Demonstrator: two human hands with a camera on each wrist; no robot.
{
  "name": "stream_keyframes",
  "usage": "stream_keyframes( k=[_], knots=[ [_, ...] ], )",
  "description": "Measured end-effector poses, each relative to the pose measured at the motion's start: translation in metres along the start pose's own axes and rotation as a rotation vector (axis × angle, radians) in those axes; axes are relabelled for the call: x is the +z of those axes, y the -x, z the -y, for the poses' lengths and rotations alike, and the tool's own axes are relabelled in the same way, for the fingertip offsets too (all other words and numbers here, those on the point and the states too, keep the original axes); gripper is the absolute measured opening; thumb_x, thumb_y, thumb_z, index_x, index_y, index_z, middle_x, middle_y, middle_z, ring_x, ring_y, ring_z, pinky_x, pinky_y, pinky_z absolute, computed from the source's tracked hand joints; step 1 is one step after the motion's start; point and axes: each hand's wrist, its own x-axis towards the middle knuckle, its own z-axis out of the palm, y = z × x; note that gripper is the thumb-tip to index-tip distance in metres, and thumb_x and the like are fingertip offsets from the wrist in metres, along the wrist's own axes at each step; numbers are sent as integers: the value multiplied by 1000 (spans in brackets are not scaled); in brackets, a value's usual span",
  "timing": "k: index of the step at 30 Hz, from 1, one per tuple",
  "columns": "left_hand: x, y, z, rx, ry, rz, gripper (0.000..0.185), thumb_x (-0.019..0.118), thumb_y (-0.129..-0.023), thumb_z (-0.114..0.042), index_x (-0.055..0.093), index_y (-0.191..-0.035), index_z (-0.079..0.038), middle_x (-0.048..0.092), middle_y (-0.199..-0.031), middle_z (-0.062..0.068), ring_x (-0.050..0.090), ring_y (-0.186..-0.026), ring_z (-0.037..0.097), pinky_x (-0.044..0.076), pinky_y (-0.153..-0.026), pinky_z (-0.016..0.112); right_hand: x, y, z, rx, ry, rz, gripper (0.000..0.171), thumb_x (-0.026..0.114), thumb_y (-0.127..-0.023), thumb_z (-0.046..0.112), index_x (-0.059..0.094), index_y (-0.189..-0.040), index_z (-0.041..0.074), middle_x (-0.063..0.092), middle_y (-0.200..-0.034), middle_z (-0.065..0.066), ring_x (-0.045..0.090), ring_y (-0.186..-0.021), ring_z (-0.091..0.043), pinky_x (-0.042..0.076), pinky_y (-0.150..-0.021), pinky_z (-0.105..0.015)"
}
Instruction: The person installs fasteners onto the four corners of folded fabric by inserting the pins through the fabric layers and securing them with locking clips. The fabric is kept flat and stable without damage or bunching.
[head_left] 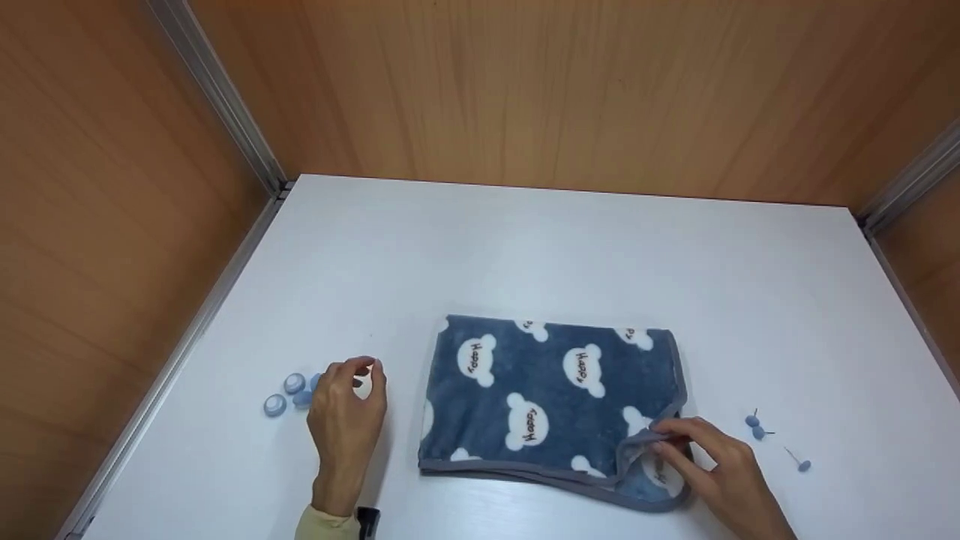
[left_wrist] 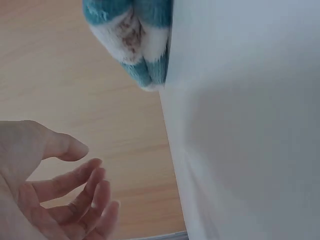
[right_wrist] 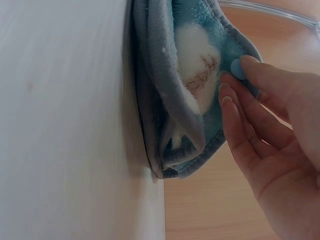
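A folded blue fleece blanket with white bear heads and grey edging lies on the white table. At its near right corner my right hand pinches a small blue round-headed pin between thumb and index finger, right at the blanket's edge. The corner's upper layer is turned up there, showing the layer beneath; the pin's shaft is hidden. To the left of the blanket, my left hand hovers with loosely curved fingers and nothing between them. Several light blue round caps lie beside it, some partly hidden behind the hand.
Two blue-headed pins lie close together right of the blanket, their thin shafts exposed. Another pin lies nearer the front. Wooden panels with metal corner rails border the white table.
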Motion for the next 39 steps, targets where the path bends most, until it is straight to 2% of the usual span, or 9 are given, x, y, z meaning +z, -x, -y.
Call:
stream_keyframes(
  k=[5, 10, 15, 20, 27, 31, 39],
  knots=[
    [-4, -6, 8, -20, -56, -8, 11, 77, -86, 0, 76, -94, 6, 71, -85, 21, 67, -75, 36, 54, -59, 49, 0, 0, 1, 17, 4, 10, 42, 84, -75, -12, 75, -105, 17, 70, -95, 13, 62, -77, -4, 48, -71, -9],
    [-8, -7, 14, -53, -103, 17, 16, 77, -86, -1, 74, -99, 9, 69, -91, 27, 65, -81, 42, 54, -59, 52, 1, 1, 2, 51, 13, 19, 42, 84, -77, -11, 75, -105, 19, 69, -94, 15, 61, -77, -4, 47, -69, -10],
    [-9, -6, 19, -109, -127, 115, 30, 76, -87, -4, 69, -111, 12, 60, -108, 34, 57, -96, 48, 53, -64, 55, 1, 1, 3, 53, 9, 22, 42, 84, -77, -10, 75, -105, 19, 69, -95, 15, 60, -77, -4, 47, -69, -9],
    [-10, -6, 22, -151, -166, 236, 44, 73, -89, -6, 60, -124, 19, 51, -119, 40, 50, -105, 51, 52, -67, 56, 0, 0, 2, 7, -1, 22, 42, 84, -76, -11, 75, -105, 18, 69, -94, 15, 61, -76, -3, 47, -68, -10],
    [-11, -5, 25, -179, -178, 372, 48, 69, -93, -5, 54, -130, 21, 45, -127, 44, 48, -110, 57, 52, -74, 59, 0, 2, 1, -7, -16, 25, 44, 83, -77, -12, 74, -107, 19, 68, -94, 15, 61, -75, -3, 47, -66, -13],
    [-12, -5, 26, -191, -170, 409, 43, 66, -94, -1, 55, -129, 21, 45, -125, 43, 49, -113, 58, 52, -77, 61, 0, 2, 0, -11, -24, 24, 43, 83, -77, -12, 74, -107, 19, 68, -94, 15, 61, -76, -3, 47, -66, -13],
    [-14, -7, 29, -251, -159, 413, 51, 64, -96, -5, 46, -137, 20, 32, -130, 46, 53, -109, 61, 56, -67, 58, 0, 2, 0, -7, -35, 26, 43, 82, -77, -11, 74, -107, 19, 69, -95, 14, 62, -77, -4, 49, -67, -13]
  ],
)
